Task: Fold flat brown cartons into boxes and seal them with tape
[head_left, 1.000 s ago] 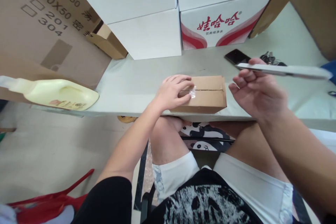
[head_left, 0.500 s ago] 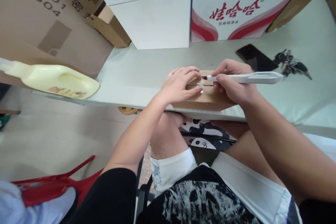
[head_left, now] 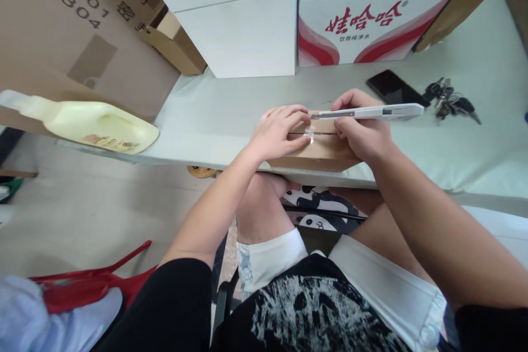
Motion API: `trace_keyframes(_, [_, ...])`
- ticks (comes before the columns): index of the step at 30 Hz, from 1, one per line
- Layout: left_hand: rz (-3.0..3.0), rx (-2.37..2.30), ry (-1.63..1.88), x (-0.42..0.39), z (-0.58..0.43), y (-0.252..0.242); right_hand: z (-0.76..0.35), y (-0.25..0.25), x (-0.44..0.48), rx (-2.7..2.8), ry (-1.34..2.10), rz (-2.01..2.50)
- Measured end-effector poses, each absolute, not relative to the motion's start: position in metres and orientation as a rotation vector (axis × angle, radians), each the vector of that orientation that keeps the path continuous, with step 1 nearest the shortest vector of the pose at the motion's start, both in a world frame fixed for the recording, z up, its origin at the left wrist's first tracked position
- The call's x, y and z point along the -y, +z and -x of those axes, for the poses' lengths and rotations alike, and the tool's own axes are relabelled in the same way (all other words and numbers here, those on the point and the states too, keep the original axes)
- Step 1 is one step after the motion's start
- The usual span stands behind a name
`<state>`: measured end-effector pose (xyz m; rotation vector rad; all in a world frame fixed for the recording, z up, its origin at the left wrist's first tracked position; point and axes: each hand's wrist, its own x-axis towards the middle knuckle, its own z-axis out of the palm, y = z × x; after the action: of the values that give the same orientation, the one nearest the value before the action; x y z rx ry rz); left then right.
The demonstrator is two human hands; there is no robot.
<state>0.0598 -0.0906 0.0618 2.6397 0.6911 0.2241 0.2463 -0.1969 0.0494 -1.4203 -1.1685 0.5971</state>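
A small brown cardboard box (head_left: pixel 325 148) lies near the front edge of the table, with a narrow seam across its top. A bit of clear tape (head_left: pixel 308 135) shines on the seam. My left hand (head_left: pixel 280 131) grips the box from the left, its thumb and forefinger on either side of the tape. My right hand (head_left: pixel 365 126) is closed around a white utility knife (head_left: pixel 396 113). Its grey blade points left over the box top, the tip close to my left fingertips. Whether the tip touches the cardboard I cannot tell.
Behind the box lie a black phone (head_left: pixel 394 88) and a bunch of keys (head_left: pixel 449 100). White cartons (head_left: pixel 247 38) stand along the back. At left, a pale yellow bottle (head_left: pixel 103 124) lies beside a large brown carton (head_left: pixel 49 38). A red chair (head_left: pixel 136 280) is at lower left.
My right hand has turned the knife, showing more of the long blade, and its handle end has swung up and left. My left hand stays on the box. The view has shifted slightly.
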Motion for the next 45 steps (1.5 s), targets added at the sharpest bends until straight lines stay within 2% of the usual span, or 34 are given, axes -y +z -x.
trace_keyframes(5, [-2.630,-0.701,0.234,0.0903,-0.0592,0.0598,-0.2430,0.0546,0.1995,1.230,0.714,1.473])
trace_keyframes(12, [-2.625,-0.710,0.248,0.0921,-0.0593,0.0610,-0.2462,0.0527,0.1983,1.267,0.636,1.384])
trace_keyframes(26, [-2.735,-0.681,0.117,0.0903,-0.0590,0.0597,-0.2401,0.0550,0.1948,1.351,0.524,1.484])
trace_keyframes(45, [-2.699,-0.690,0.156,0.0886,-0.0594,0.0581,-0.2380,0.0580,0.1964,1.426,0.601,1.526])
